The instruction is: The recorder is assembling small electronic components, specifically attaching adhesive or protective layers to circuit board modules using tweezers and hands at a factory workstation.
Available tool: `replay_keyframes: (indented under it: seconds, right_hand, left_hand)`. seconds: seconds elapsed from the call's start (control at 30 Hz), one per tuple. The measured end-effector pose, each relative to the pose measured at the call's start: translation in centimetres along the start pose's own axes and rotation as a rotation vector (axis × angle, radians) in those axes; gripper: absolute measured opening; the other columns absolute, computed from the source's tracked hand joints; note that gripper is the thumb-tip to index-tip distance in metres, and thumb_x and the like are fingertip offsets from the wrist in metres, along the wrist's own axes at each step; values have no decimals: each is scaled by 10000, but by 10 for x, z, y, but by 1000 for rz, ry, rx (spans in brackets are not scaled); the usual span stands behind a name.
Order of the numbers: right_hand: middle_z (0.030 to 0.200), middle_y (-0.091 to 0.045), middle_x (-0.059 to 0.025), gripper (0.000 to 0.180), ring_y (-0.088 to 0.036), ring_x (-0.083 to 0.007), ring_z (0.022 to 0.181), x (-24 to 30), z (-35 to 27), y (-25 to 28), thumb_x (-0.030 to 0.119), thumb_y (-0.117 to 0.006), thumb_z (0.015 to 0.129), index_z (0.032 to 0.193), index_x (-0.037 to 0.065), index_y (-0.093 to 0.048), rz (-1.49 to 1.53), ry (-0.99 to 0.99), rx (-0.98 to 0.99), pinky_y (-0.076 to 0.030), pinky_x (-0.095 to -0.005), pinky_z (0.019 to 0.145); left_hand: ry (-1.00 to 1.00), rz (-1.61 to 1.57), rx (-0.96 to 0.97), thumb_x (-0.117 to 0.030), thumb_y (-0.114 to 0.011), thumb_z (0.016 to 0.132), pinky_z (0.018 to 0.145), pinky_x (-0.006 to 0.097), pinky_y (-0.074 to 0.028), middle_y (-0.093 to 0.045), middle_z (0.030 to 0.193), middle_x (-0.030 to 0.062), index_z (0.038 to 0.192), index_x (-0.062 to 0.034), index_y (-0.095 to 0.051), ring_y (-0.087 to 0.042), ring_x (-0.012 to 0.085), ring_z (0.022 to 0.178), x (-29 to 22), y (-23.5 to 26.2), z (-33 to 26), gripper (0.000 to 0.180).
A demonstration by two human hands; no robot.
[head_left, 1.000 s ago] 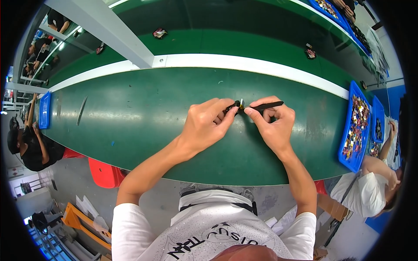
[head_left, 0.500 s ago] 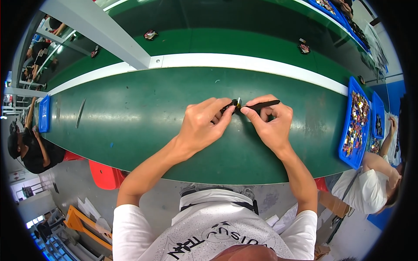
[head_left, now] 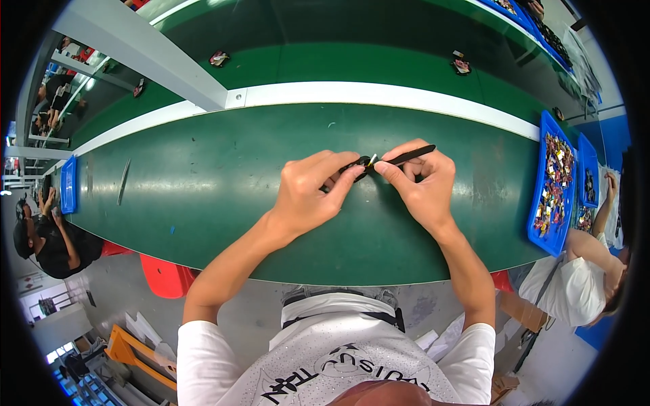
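Observation:
Over the middle of the green table, my left hand (head_left: 313, 188) is closed on a small black part (head_left: 363, 163), mostly hidden by the fingers. A tiny pale, shiny piece (head_left: 372, 160) stands up at the right side of that part. My right hand (head_left: 421, 184) pinches a slim black tool that looks like tweezers (head_left: 413, 154). Its wide end points up and right, and its tip reaches the black part. Both hands are close together, with the fingertips almost meeting.
Silver tweezers (head_left: 124, 181) lie on the table's left. A blue tray (head_left: 563, 238) full of small colourful parts stands at the right, another blue tray (head_left: 68, 184) at the far left. Beyond the white rail (head_left: 379, 97) runs a green belt (head_left: 338, 61) carrying small assemblies. Co-workers sit at both sides.
The assemblies on the belt have shifted left. My hands stay nearly in place; the shiny piece now leans more to the right. The left co-worker's hands have moved.

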State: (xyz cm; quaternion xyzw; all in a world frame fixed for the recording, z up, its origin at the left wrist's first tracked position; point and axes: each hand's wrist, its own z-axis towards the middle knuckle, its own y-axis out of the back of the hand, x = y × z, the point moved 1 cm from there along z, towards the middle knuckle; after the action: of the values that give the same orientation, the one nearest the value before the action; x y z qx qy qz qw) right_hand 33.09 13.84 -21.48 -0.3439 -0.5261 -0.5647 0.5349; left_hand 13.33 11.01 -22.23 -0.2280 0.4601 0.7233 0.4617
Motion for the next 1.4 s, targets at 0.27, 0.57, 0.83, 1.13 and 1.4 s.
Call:
replay_keyframes:
  seconds: [0.27,0.57,0.83,1.13,1.4]
  right_hand:
    - [704,-597,47,121,-365,25,536,-3,6,4,-31,-803,827,896,-16,-706,191,-103,13,-254,-181,465]
    - [717,-571,43,128,-431,9,600,4,2,8,-41,-768,854,924,-12,-665,224,-147,-19,-296,-173,534]
    - [772,-624,6,138,-495,-13,632,6,2,2,-54,-758,856,932,0,-657,322,-181,21,-349,-171,568]
    - [704,-586,49,128,-410,25,551,8,1,-2,-49,-792,828,917,-16,-706,209,-36,29,-276,-173,488]
    - [719,-625,29,135,-391,23,522,0,-2,0,-55,-795,829,926,-17,-708,252,-7,46,-274,-180,473]
  left_hand:
    - [460,-380,106,-37,-683,954,495,237,-545,-754,858,145,1099,63,-725,-718,155,635,2,10,8,180]
    - [474,-521,77,-54,-684,955,475,240,-519,-759,865,151,1116,79,-712,-700,143,607,2,8,8,211]
    - [592,-668,100,-75,-668,974,467,245,-524,-740,865,146,1115,85,-703,-707,160,615,7,9,5,216]
    - [633,-829,100,-125,-650,1003,475,250,-561,-729,940,178,1139,85,-685,-733,208,660,16,6,3,253]
    - [633,-805,124,-149,-648,1006,474,254,-564,-736,920,183,1105,87,-689,-735,225,659,13,10,9,259]
